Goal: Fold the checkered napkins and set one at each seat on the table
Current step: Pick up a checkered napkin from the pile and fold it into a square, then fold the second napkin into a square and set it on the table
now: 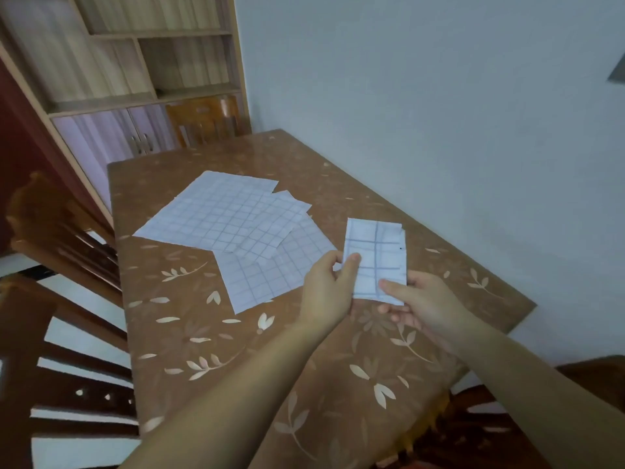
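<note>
Left hand (326, 287) and right hand (424, 301) pinch folded napkin (377, 252).

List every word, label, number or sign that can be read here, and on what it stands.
No text can be read.
The folded napkin, held by the left hand and the right hand: only grid lines and one small dark dot.
The flat napkins: only grid lines.
The table: only a leaf pattern.
The shelf unit: blurred, no writing to be told.
</note>
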Available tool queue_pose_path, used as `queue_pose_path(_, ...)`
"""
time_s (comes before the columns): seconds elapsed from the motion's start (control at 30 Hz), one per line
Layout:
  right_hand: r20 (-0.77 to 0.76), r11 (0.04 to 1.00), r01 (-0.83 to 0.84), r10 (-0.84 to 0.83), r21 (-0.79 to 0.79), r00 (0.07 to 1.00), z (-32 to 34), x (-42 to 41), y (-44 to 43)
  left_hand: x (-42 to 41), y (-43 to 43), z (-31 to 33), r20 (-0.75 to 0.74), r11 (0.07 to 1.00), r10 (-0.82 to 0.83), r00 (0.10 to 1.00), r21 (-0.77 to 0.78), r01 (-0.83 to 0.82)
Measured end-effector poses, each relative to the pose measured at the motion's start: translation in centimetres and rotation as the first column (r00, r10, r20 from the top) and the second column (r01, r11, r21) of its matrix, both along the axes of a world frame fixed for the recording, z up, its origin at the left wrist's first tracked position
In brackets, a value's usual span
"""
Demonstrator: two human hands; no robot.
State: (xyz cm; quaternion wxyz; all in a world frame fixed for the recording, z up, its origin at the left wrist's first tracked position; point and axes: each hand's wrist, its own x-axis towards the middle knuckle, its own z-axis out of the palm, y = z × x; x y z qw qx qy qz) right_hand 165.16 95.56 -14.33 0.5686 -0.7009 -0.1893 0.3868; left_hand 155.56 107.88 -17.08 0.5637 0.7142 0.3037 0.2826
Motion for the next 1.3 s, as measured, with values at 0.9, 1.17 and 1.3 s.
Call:
queue_pose_path(0.9,0.153,0.871,-0.003,0.09,-0.491,0.984,-20.0,13.1,-11.3,7.4,-15.2,-18.5,-0.369,0.714,-0.085,0.925,-0.671,-0.202)
queue_pose_path(1.17,0.137,0.871,-0.088,0.175,-0.484,0.975,-21.0,14.6,-11.5,6.8,-14.5,-18.5,-0.443,0.735,-0.118,0.889,-0.641,-0.222)
queue_pose_path(1.3,0.247,0.869,-0.122,0.267,-0.479,0.932,-20.0,14.4,-11.6,5.8,-13.1,-16.5,-0.504,0.839,-0.149,0.851,-0.519,-0.161)
